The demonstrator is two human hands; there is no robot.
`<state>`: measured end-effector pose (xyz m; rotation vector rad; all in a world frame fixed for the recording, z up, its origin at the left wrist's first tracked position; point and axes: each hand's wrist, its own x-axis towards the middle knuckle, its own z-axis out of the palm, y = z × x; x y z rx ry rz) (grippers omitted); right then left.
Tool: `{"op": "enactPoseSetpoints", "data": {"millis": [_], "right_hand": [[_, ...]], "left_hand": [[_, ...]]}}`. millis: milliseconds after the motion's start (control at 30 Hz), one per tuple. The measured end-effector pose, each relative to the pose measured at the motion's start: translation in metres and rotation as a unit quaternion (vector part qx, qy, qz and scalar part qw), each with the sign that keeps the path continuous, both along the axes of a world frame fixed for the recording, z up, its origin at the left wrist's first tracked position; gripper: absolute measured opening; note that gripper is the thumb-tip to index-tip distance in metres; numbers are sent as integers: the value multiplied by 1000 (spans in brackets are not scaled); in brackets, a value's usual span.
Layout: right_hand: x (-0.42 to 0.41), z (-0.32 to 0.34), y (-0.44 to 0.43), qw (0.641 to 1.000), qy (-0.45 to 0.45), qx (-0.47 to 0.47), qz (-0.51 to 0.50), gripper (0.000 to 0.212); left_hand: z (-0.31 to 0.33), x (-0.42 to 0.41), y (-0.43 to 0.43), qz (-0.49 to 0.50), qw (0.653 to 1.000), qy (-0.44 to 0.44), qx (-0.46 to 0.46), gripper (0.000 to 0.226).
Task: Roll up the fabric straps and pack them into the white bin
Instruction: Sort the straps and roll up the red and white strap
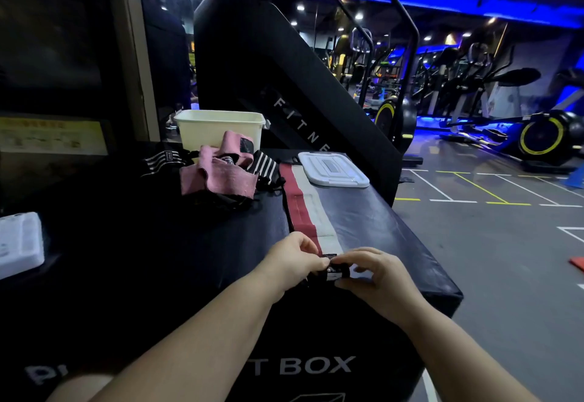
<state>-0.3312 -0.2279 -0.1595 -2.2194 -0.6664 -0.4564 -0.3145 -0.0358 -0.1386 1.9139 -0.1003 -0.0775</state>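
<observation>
A long black, red and white strap (308,208) lies stretched out on the black padded box (379,231), running away from me. Its near end is rolled into a small tight coil (330,270). My left hand (292,259) and my right hand (376,275) pinch that coil from either side. The white bin (218,131) stands open at the far end of the box. In front of it lie a pink strap (218,177) in a loose heap and black-and-white striped straps (265,166), with another striped strap (159,161) further left.
The bin's white lid (331,169) lies flat at the far right of the box top. A white plastic object (19,243) sits at the left edge. A black stair machine (284,69) rises behind the box. Grey gym floor with painted lines spreads to the right.
</observation>
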Motion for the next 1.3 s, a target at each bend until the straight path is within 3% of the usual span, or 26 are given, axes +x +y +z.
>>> {"op": "enactPoseSetpoints", "data": {"millis": [133,233,433,733,900,1000,1100,1200,1300], "right_hand": [[1,-2,0,1000,21,-6,-7,29],[5,-3,2,1000,17,-8,-5,21],[14,-1,7,999,46,-9,-21,9],[9,-5,8,997,60,54,2,50],[15,-2,5,1000,23,0,-9,48],[17,-1,2,999,36,-11,-13,47],[20,1,1,999,42,-19,-20,34],[24,5,3,998,52,-37,-20,26],[27,6,5,998,52,-38,-22,23]], "left_hand": [[-4,-1,0,-8,999,-34,42,18],[-10,-4,2,10,988,-123,90,23],[-16,-10,16,-47,970,-192,142,8],[-15,1,8,15,988,-103,118,21],[-11,4,5,25,997,-26,75,25],[-7,6,4,29,991,-11,131,28],[-8,4,3,46,973,-69,214,27],[-14,0,5,49,970,-176,163,22],[-17,1,11,-2,965,-219,146,15]]}}
